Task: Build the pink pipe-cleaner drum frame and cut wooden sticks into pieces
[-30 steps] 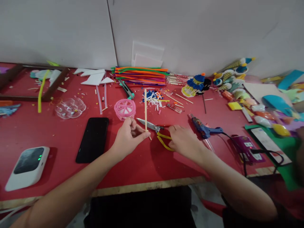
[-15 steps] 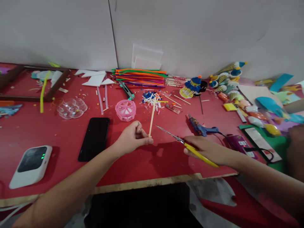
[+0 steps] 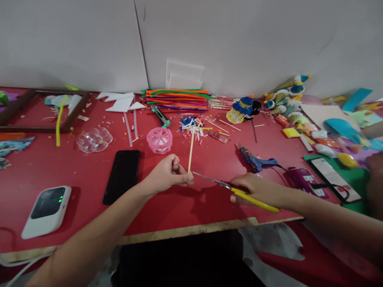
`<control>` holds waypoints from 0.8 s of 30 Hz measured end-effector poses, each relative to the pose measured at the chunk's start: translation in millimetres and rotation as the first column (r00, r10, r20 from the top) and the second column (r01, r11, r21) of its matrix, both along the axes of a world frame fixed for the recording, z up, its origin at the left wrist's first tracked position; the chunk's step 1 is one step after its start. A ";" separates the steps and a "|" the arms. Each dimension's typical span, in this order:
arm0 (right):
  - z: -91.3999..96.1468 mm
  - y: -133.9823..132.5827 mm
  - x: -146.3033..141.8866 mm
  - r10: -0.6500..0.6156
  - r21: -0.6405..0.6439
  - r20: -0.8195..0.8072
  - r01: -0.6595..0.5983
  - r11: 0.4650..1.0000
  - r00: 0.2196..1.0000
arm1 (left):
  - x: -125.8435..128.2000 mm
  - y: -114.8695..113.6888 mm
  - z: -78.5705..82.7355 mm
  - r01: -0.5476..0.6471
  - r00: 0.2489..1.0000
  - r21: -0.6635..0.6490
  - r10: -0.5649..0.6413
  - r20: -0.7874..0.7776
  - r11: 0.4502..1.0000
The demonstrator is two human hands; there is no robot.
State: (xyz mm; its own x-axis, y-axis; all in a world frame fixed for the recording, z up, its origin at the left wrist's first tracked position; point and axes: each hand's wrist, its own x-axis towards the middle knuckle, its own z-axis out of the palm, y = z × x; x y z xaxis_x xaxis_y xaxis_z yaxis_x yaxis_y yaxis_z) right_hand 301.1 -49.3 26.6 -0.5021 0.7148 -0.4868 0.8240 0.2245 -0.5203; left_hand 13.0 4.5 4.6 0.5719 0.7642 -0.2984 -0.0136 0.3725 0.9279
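Note:
My left hand (image 3: 169, 172) pinches the lower end of a thin wooden stick (image 3: 191, 153), which stands nearly upright from the fingertips. In my right hand (image 3: 254, 187) is a pair of yellow-handled scissors (image 3: 215, 181), the fingers closed about the handles. The tip of the blades points left and lies close beside the stick's lower end; whether it touches I cannot tell. Beyond the stick is a pile of small blue, white and orange cut pieces (image 3: 191, 122). A pink round openwork container (image 3: 160, 139) sits behind my left hand.
A blue glue gun (image 3: 254, 159) lies right of centre, a black phone (image 3: 122, 175) and white device (image 3: 46, 211) to the left. Coloured pipe cleaners (image 3: 176, 99) and a green cutter (image 3: 160, 115) are near the wall. At the right edge, another person's arm (image 3: 372, 129) shows.
The scissors' tip has moved down and left, toward the stick's lower end by my left fingertips. The view has shifted slightly; my left hand keeps its pinch on the stick.

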 end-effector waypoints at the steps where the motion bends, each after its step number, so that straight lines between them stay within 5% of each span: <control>1: 0.5 0.2 -0.8 0.005 -0.003 0.001 -0.005 1.000 1.000 | -0.4 0.1 -0.2 0.012 1.000 -0.003 -0.012 -0.003 1.000; 13: 3.2 1.7 -4.1 0.032 -0.022 0.051 -0.031 0.999 0.998 | 0.0 -5.9 0.3 0.039 0.990 -0.118 -0.054 -0.130 0.992; 24: 4.6 4.8 -9.7 0.005 -0.049 0.075 -0.001 0.999 0.997 | 0.9 -3.6 -9.5 0.020 0.994 -0.064 -0.027 -0.108 0.998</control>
